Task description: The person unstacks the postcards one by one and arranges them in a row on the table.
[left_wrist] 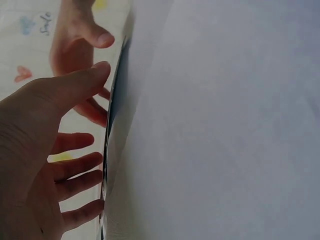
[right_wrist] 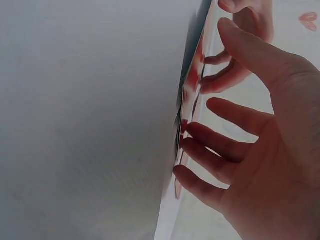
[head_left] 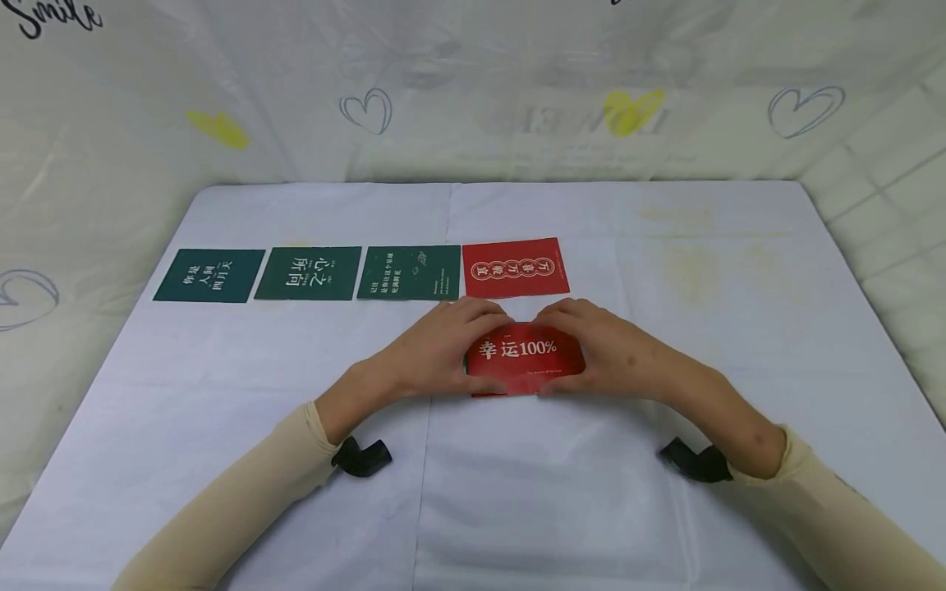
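Card (head_left: 526, 359) before, perhaps touching, card row (head_left: 362, 272)

A table (head_left: 222, 427) under a pale cloth filled the middle of the head view. Along its upper left lay a row of three green cards (head_left: 309, 273) and a red card (head_left: 515, 268). Another red card (head_left: 526, 359) lay at centre.

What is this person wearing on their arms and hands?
Both arms wear long, close-fitting beige sleeves that end at the wrists. The left hand and right hand are bare: no gloves, and no rings show. Under each wrist sits a small black device, with its twin on the right. No cables show.
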The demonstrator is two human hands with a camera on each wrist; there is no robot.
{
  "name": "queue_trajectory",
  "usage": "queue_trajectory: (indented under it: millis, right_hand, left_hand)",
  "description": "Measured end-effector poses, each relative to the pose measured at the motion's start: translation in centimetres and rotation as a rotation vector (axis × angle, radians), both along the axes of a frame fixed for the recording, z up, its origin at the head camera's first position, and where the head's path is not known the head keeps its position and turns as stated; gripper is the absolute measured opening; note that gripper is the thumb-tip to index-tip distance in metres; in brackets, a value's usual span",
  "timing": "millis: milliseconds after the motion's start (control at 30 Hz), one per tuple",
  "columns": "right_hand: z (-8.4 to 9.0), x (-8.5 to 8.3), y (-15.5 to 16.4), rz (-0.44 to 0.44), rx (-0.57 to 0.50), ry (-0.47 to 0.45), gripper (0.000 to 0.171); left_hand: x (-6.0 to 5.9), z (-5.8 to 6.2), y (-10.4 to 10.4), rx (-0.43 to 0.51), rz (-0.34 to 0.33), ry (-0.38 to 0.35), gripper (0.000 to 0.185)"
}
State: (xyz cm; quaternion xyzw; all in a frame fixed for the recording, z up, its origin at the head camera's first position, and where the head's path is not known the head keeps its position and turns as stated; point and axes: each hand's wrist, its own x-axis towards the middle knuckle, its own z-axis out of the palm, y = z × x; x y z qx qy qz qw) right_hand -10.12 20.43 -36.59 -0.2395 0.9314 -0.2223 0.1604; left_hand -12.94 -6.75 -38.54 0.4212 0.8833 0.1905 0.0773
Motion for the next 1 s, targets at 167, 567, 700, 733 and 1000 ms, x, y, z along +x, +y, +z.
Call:
queue_trajectory:
  millis: [167,567,700,733,1000]
  right_hand:
    - [-0.1,0.4,0.0,0.022,0.042,0.043,0.092]
    - [-0.3,1.1,0.3,0.029,0.06,0.08,0.095]
    - [-0.3,1.2,0.4,0.035,0.056,0.092,0.094]
    - [-0.3,1.2,0.4,0.037,0.054,0.096,0.094]
    - [-0.4,1.2,0.4,0.04,0.054,0.109,0.096]
  left_hand:
    - [0.2,0.0,-0.1,-0.005,-0.005,0.0,0.088]
    - [1.0,0.5,-0.1,-0.084,0.014,-0.041,0.098]
    - [1.0,0.5,-0.1,-0.086,0.014,-0.032,0.097]
    - [1.1,0.5,-0.1,-0.086,0.014,-0.031,0.097]
    - [1.0,0.5,-0.2,-0.081,0.007,-0.026,0.094]
